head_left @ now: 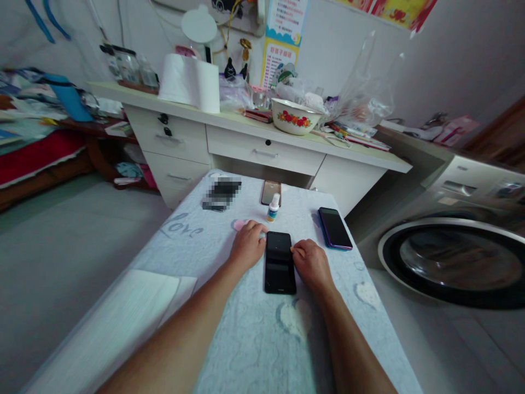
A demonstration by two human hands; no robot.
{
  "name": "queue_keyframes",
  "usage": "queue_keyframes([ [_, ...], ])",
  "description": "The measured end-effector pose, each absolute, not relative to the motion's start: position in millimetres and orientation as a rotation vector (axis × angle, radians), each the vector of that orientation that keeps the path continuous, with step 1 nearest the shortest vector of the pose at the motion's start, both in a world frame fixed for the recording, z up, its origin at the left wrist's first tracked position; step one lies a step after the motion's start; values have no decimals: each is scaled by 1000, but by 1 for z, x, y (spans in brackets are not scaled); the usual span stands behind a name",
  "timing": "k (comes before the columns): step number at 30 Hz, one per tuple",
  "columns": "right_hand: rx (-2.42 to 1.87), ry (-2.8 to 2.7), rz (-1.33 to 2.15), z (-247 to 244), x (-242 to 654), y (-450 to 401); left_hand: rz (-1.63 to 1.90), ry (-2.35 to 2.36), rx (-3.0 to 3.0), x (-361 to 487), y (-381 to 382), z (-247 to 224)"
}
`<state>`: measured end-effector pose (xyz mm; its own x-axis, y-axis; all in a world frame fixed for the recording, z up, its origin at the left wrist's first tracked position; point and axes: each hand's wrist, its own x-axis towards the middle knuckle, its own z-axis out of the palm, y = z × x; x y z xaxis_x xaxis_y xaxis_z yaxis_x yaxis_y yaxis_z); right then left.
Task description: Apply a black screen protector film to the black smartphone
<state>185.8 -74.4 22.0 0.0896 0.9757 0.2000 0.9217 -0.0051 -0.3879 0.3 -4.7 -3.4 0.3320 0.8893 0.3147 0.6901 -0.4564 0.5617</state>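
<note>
The phone point(280, 264) lies lengthwise toward the surface point(241, 339)'s far edge, my left hand point(249, 244) and right hand point(312, 262) curled alongside, grip unclear; the bowl point(295, 119) holds crumpled plastic point(293, 92)

Well to the right of the right hand point(310, 261) stands a washing machine point(463, 246) with a round, dark-rimmed door. Beyond both hands, a white desk point(235, 146) with drawers runs along the wall. On it, ahead of the right hand and slightly to its left, sits a white bowl point(292, 120) with red flowers; a clear plastic bag point(369, 106) stands farther right. Ahead and left of the left hand point(249, 246) is a large white roll point(189, 83), with glass jars point(126, 65) farther left. Far left of that hand, a blue flask point(69, 98) leans near a red cloth point(41, 152).
</note>
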Motion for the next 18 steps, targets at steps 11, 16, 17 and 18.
queue_keyframes([
  [11, -1915, -1875, 193, 22, 186, -77, 579, 1594, 2294, 3, -26, 14],
  [16, -1924, -1874, 197, 22, 186, -78, 475, 1599, 2110, 6, -30, 25],
  [17, -1924, -1875, 193, 22, 186, -79, 469, 1593, 2087, 7, -30, 26],
  [18, -1923, -1877, 188, 21, 186, -79, 467, 1584, 2068, 7, -30, 27],
])
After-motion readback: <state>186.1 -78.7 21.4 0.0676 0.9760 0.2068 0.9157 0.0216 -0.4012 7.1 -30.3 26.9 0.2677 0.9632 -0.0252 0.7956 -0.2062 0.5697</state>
